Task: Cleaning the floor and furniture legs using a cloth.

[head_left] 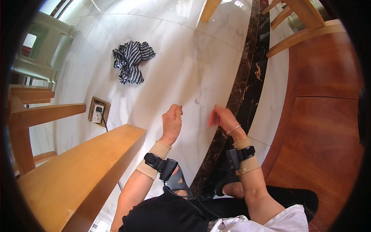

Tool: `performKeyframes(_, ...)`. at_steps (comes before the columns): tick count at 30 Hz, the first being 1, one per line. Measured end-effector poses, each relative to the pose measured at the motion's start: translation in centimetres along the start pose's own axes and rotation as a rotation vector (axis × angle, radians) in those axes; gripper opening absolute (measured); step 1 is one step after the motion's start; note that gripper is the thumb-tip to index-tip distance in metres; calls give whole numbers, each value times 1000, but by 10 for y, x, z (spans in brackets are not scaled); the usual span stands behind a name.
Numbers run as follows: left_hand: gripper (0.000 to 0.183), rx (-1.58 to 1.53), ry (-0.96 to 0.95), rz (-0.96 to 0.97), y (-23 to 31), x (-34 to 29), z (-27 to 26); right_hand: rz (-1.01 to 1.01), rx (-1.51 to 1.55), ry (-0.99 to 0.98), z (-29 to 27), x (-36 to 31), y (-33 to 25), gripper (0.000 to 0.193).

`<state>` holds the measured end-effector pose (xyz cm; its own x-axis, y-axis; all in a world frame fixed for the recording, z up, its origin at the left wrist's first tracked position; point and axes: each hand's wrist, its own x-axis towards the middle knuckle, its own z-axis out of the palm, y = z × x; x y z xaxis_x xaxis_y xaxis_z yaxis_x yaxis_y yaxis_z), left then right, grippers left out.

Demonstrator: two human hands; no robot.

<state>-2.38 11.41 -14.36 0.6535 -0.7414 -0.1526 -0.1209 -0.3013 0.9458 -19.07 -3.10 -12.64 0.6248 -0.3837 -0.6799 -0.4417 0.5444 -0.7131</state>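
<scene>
My left hand [172,120] is raised over the pale marble floor, its fingers curled into a fist, and nothing shows in it. To its right, my right hand [225,118] hangs bent at the wrist, its fingers blurred. The two hands are apart and neither touches anything I can see. Beyond them, a crumpled black-and-white striped cloth [133,62] lies on the floor, away from both hands. Each wrist wears a beige knit band with a black strapped device, and a cable trails from the left one.
A wooden beam [85,170] runs close along my left, by a wall socket [97,113] with a plug in it. A dark marble strip [243,77] crosses the floor. Reddish-brown wood panels [324,127] stand at right, below a chair leg [305,36].
</scene>
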Motion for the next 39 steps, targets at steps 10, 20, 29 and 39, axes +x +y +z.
performKeyframes(10,30,-186,-41,-198,3,-1,-8,-305,161,171,36,75,-19,48)
performKeyframes(20,31,-269,-22,-175,4,-6,-30,197,221,-336,107,-6,90,45)
performKeyframes(29,30,-243,-52,-134,-1,-1,-20,-217,532,84,64,41,35,34)
performKeyframes(39,30,-300,-34,-180,8,2,-14,-216,53,-46,96,27,83,40)
